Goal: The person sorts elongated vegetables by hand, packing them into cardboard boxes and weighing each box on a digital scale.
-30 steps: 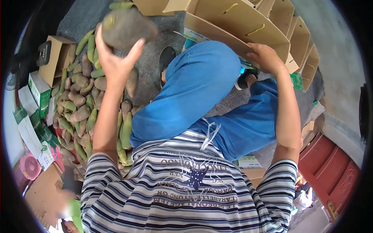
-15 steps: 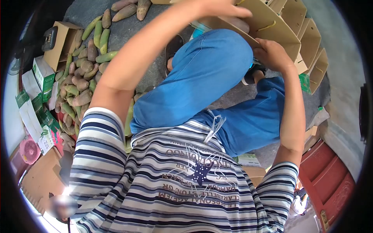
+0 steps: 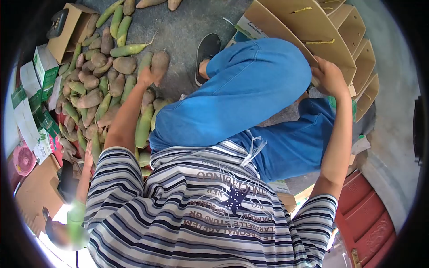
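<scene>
My left hand (image 3: 145, 78) is at the right side of a pile of soil-dusted green radishes (image 3: 91, 96). Its fingers are closed around a brownish radish (image 3: 159, 67), partly hidden by the hand; a greener one lies right beside it. On the other side, my right hand (image 3: 330, 77) grips the near edge of an upright cardboard box (image 3: 292, 22), just past my raised knee. A yellow cord handle (image 3: 318, 42) shows on that box's wall. The inside of the box is mostly out of sight.
More open cardboard boxes (image 3: 351, 29) stand in a row at the right wall. White-and-green cartons (image 3: 47, 73) and a pink fan (image 3: 24, 160) sit at the left. Another person's hand (image 3: 88, 154) is beside the pile. A red door (image 3: 364, 210) is lower right.
My left hand has moved from above the box down and left to the radish pile, closing on a radish. My right hand stays on the box edge. Another person's arm has come into view.
</scene>
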